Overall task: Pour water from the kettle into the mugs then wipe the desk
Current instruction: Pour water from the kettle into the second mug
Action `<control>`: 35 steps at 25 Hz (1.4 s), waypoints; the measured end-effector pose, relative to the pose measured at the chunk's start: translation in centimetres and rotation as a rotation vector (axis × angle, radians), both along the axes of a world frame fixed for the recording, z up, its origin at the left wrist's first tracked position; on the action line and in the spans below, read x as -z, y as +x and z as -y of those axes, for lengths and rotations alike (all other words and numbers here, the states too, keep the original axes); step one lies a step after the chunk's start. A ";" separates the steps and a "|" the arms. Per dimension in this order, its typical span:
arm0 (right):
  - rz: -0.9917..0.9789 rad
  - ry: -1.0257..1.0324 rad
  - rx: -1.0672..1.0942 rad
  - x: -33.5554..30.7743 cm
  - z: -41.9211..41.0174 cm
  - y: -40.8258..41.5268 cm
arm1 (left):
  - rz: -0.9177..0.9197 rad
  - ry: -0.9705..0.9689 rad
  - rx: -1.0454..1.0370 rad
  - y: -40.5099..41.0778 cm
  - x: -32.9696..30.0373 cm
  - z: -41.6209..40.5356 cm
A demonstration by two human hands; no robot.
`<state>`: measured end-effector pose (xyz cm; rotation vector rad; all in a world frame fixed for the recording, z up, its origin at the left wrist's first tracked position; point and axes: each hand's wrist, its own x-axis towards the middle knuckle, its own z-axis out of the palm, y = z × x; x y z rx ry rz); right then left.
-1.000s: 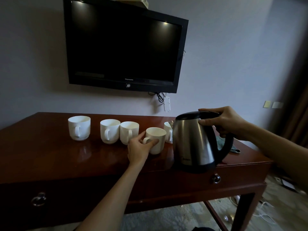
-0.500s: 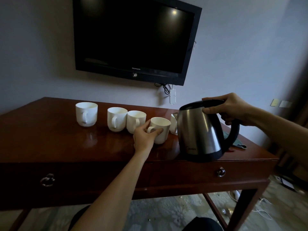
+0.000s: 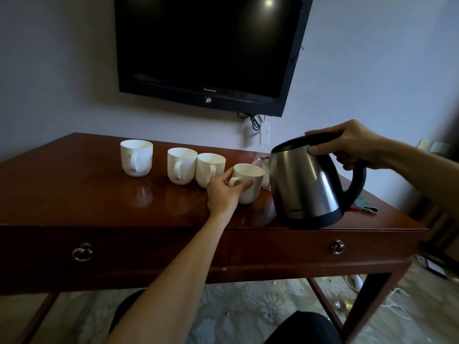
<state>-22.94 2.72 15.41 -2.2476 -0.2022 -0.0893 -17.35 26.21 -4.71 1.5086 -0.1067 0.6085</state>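
Note:
A steel kettle with a black lid and handle hangs tilted to the left just above the right part of the dark wooden desk. My right hand grips its handle at the top. My left hand holds a white mug by its handle and side, next to the kettle's spout. Three more white mugs stand in a row to the left: one apart, two touching. Another mug is mostly hidden behind the kettle. A greenish cloth lies behind the kettle.
A black television hangs on the wall above the desk, with cables and a white power strip below it. The desk front has two drawers with ring pulls. Cables lie on the patterned floor at the lower right.
The kettle has lifted off the desk and tilted its spout toward the mug in my left hand. The camera has moved closer and lower over the desk.

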 end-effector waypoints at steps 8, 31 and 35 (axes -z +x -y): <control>-0.019 -0.020 -0.003 -0.2 -0.2 0.2 | -0.013 0.026 -0.022 -0.4 -0.2 0.1; -0.042 -0.045 -0.017 -0.6 -0.6 0.6 | -0.016 0.003 -0.022 -0.4 -0.2 0.2; -0.039 -0.049 -0.015 -0.6 -0.6 0.5 | -0.025 0.012 -0.032 -0.3 -0.2 0.2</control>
